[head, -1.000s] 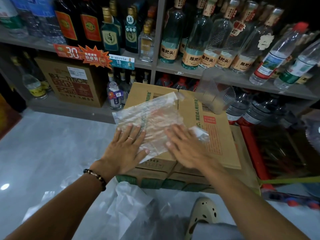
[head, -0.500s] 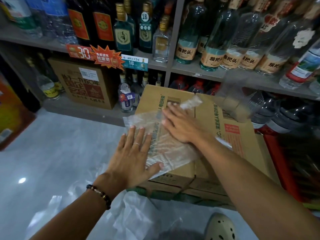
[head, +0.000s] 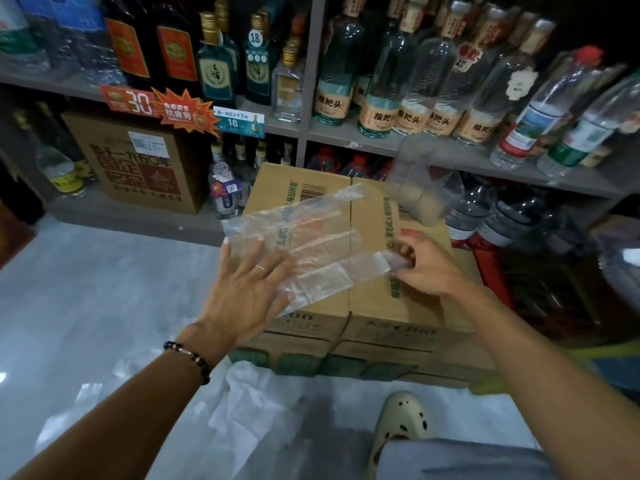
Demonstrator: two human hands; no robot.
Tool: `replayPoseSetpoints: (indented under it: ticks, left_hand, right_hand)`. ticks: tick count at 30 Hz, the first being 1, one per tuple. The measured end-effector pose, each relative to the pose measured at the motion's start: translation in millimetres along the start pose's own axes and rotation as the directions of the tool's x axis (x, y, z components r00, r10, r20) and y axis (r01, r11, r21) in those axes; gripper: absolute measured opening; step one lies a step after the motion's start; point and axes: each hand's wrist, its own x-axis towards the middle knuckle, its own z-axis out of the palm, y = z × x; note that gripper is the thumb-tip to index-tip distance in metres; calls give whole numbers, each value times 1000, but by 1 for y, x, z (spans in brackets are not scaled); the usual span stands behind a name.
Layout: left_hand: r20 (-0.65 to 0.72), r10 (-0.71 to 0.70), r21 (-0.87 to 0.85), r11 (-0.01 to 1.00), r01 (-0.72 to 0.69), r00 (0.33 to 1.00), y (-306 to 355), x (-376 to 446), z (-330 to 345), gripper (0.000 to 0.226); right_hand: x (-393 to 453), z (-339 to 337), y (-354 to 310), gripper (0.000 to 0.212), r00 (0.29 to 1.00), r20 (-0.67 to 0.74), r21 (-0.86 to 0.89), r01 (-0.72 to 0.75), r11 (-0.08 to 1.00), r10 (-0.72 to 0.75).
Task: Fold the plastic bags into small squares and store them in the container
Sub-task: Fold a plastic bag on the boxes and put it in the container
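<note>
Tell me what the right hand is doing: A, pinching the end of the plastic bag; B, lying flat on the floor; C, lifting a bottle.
A: the right hand pinches the plastic bag by its end, over the cardboard box.

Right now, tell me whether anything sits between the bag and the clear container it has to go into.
Nothing visible does. The bag lies flat on the carton, left hand pressing it, right hand pinching its handle. The container stands at the carton's far right corner, only bare cardboard between them.
</note>
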Motion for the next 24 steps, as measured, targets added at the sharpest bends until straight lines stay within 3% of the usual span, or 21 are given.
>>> replayPoseSetpoints:
  ticks: [3, 6, 8, 9, 11, 12, 14, 16, 18, 19, 21, 24]
  left_hand:
    - [44, 31, -55, 998, -29, 999, 12, -8, -4, 69]
    - [97, 33, -92, 995, -24, 995, 11, -12, -6, 61]
    - [119, 66, -85, 995, -56, 991, 8, -15, -9, 58]
    - [125, 81, -109, 992, -68, 989, 6, -16, -10, 56]
    - [144, 97, -150, 986, -75, 985, 4, -18, -10, 53]
    - [152, 100, -160, 984, -75, 983, 2, -19, -10, 53]
    - [147, 99, -197, 978, -69, 984, 0, -22, -11, 51]
    - [130, 84, -256, 966, -49, 988, 0, -25, -14, 47]
    - [136, 68, -292, 956, -25, 988, 1, -26, -15, 52]
    - [141, 57, -306, 952, -11, 988, 2, -25, -16, 59]
    - [131, 13, -373, 927, 37, 991, 7, -23, -16, 71]
    - [87, -16, -490, 870, 57, 996, 22, -21, -17, 74]
  right_hand:
    - [-14, 3, 6, 16, 998, -55, 5, -38, 999, 38]
    - [-24, 1, 11, 26, 990, -141, -54, -31, 998, 23]
    - [-30, -4, 13, 19, 984, -177, -29, -26, 999, 20]
    - [-32, -3, 15, 15, 988, -155, -2, -15, 1000, 14]
    - [-35, 2, 14, 33, 999, -45, -14, 4, 1000, -5]
    - [-34, 6, 12, 30, 999, -31, -27, 16, 1000, -17]
    - [-31, 9, 11, 7, 994, -103, -23, 21, 1000, -23]
    - [-29, 5, 14, 16, 976, -217, -126, -33, 991, 5]
    - [-32, -6, 17, 6, 935, -355, -273, -96, 957, -8]
    - [-34, -10, 20, 18, 925, -380, -307, -114, 945, -12]
    - [-41, -11, 17, 47, 954, -300, -308, -82, 948, -16]
    - [-53, -2, -11, 80, 972, -99, -206, 190, 960, -213]
